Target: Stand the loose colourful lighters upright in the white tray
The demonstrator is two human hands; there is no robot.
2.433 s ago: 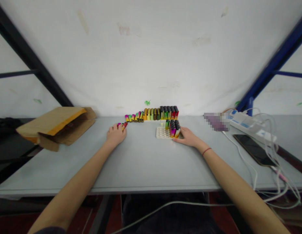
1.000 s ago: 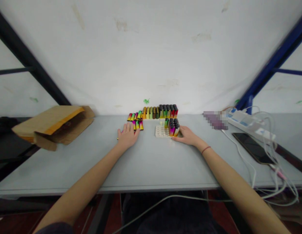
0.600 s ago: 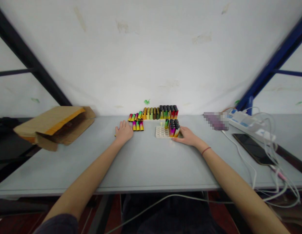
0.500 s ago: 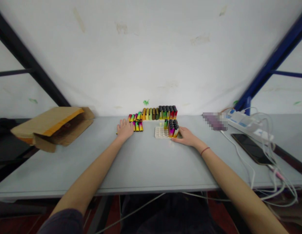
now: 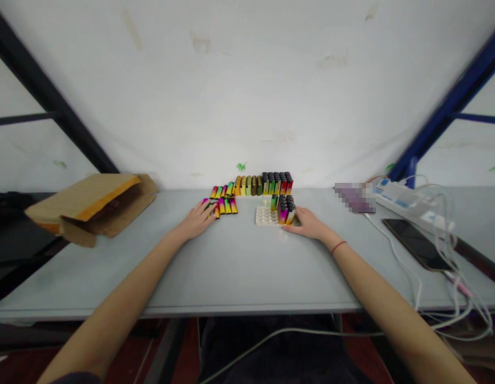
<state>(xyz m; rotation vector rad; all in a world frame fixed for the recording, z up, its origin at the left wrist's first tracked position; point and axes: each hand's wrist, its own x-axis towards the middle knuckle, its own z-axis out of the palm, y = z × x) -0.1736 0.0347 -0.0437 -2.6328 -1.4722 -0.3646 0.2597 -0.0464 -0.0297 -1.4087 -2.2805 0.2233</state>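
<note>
My left hand point(image 5: 196, 220) lies palm down with spread fingers, its fingertips on the nearest of several small shiny tubes that look like lighters point(image 5: 228, 206), lying flat in pink, yellow and green. The white tray point(image 5: 267, 216) with round holes is steadied at its right end by my right hand point(image 5: 308, 223), thumb in front and fingers around the far side. Black-topped lighters point(image 5: 287, 209) stand upright in the tray's right part; holes show on the left. Behind, a block of black-topped lighters point(image 5: 277, 184) stands beside gold-topped yellow and brown ones point(image 5: 248, 185).
An opened brown cardboard box point(image 5: 85, 205) rests at the left. To the right are a dark phone point(image 5: 415, 244), a blurred purple item point(image 5: 354, 198), a white power strip point(image 5: 415, 205) and tangled white cables point(image 5: 395, 256). A white wall point(image 5: 247, 96) backs the table.
My left hand has slid left and toward me, uncovering more of the lying lighters. My right hand stays at the tray. The whole view has shifted slightly.
</note>
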